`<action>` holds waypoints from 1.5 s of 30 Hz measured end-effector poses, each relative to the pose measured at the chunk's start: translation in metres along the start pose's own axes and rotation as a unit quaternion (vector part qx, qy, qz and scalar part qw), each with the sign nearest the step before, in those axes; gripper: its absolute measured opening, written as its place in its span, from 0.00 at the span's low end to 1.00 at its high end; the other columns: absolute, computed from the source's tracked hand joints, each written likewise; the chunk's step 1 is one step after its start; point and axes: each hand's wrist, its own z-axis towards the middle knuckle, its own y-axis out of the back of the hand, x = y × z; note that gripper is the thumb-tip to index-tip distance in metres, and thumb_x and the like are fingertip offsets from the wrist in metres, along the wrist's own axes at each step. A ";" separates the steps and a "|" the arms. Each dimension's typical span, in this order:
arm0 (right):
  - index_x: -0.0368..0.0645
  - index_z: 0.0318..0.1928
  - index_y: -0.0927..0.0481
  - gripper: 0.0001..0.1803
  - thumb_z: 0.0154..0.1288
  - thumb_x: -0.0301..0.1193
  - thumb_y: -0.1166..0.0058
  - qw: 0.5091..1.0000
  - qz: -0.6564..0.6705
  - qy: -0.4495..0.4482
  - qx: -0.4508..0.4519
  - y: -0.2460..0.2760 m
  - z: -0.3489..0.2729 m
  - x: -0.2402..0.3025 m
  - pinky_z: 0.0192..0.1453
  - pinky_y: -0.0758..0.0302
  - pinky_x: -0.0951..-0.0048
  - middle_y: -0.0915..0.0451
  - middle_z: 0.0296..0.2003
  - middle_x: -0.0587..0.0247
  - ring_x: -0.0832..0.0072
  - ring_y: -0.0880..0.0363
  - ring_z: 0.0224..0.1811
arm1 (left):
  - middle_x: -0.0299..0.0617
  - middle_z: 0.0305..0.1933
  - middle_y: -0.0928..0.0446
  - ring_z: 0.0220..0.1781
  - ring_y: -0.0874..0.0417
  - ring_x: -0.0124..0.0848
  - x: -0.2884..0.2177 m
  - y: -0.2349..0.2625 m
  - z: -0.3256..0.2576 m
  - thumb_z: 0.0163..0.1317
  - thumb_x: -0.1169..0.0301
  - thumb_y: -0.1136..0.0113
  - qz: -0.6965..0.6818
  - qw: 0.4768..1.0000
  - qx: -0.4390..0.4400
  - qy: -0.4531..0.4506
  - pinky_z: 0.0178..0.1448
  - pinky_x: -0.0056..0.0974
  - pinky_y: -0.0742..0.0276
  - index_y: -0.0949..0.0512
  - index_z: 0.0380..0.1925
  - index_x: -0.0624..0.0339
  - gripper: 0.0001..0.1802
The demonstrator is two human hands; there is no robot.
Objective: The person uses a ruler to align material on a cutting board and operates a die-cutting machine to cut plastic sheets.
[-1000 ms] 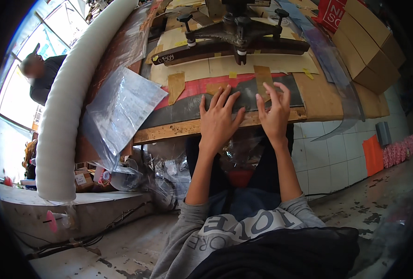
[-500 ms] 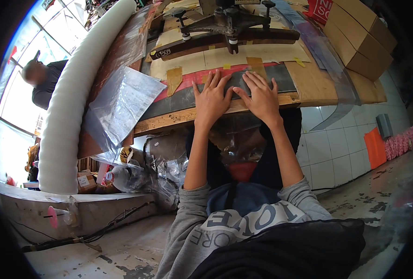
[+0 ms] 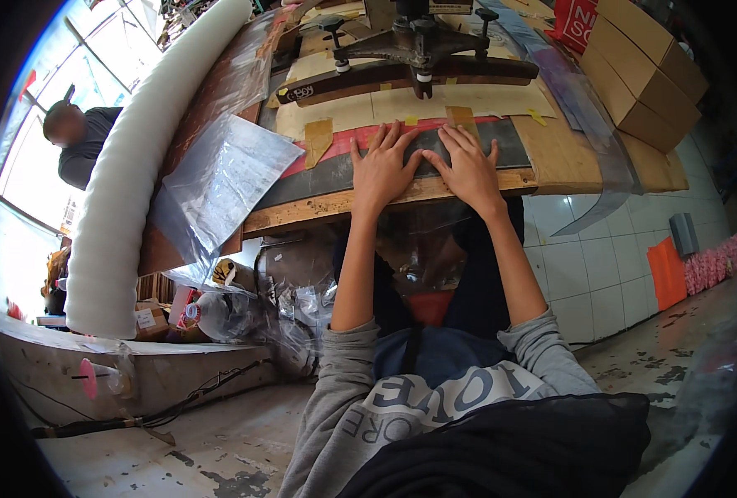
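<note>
Side by side at the front of the work table, both of my hands lie palms down with fingers spread. My left hand (image 3: 384,173) rests on the dark grey strip (image 3: 501,148), its fingertips reaching the red strip (image 3: 347,146). Close to its right, my right hand (image 3: 470,173) lies on the same dark strip, fingers pointing away from me. The two thumbs almost meet. Neither hand grips anything; whether a thin clear film lies under the palms cannot be made out. Just beyond the fingertips is a black metal press bar (image 3: 410,80) with adjusting knobs.
Clear plastic sheets (image 3: 227,178) hang over the table's left corner, beside a tall white foam roll (image 3: 127,183). Brown cardboard boxes (image 3: 634,91) stand at the right. Bare wood (image 3: 293,217) forms the front edge. A person (image 3: 86,141) is at the far left.
My hands stay flat in nearly the same place, the left one shifted very slightly. The whole view has moved a little.
</note>
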 end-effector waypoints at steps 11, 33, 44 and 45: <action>0.40 0.53 0.26 0.33 0.62 0.55 0.56 1.000 0.007 0.004 -0.008 0.001 -0.004 -0.002 0.63 0.49 0.34 0.29 0.57 0.61 0.67 0.37 0.64 | 0.40 0.64 0.34 0.68 0.39 0.40 -0.002 0.000 -0.002 0.60 0.51 0.50 -0.013 1.000 -0.021 -0.015 0.68 0.64 0.54 0.27 0.55 0.39 0.22; 0.43 0.54 0.25 0.29 0.62 0.51 0.52 0.999 0.025 -0.022 0.010 0.003 0.000 -0.002 0.65 0.49 0.38 0.30 0.59 0.63 0.69 0.37 0.64 | 0.40 0.64 0.34 0.68 0.38 0.41 -0.001 0.000 -0.001 0.60 0.50 0.50 -0.017 0.999 -0.028 -0.011 0.68 0.64 0.53 0.27 0.54 0.38 0.23; 0.44 0.53 0.25 0.26 0.61 0.48 0.49 0.999 0.025 -0.022 0.002 0.001 0.001 -0.005 0.65 0.49 0.39 0.28 0.57 0.66 0.71 0.36 0.62 | 0.37 0.66 0.37 0.69 0.40 0.38 -0.002 0.002 0.000 0.61 0.47 0.53 0.001 1.000 0.003 0.001 0.68 0.62 0.55 0.29 0.57 0.34 0.24; 0.44 0.53 0.25 0.25 0.61 0.48 0.49 1.000 0.023 -0.019 -0.001 0.001 0.001 -0.006 0.65 0.49 0.39 0.28 0.57 0.66 0.71 0.36 0.62 | 0.37 0.66 0.36 0.69 0.40 0.38 -0.002 0.002 0.000 0.61 0.47 0.53 0.000 1.000 0.002 0.000 0.68 0.62 0.55 0.29 0.57 0.34 0.24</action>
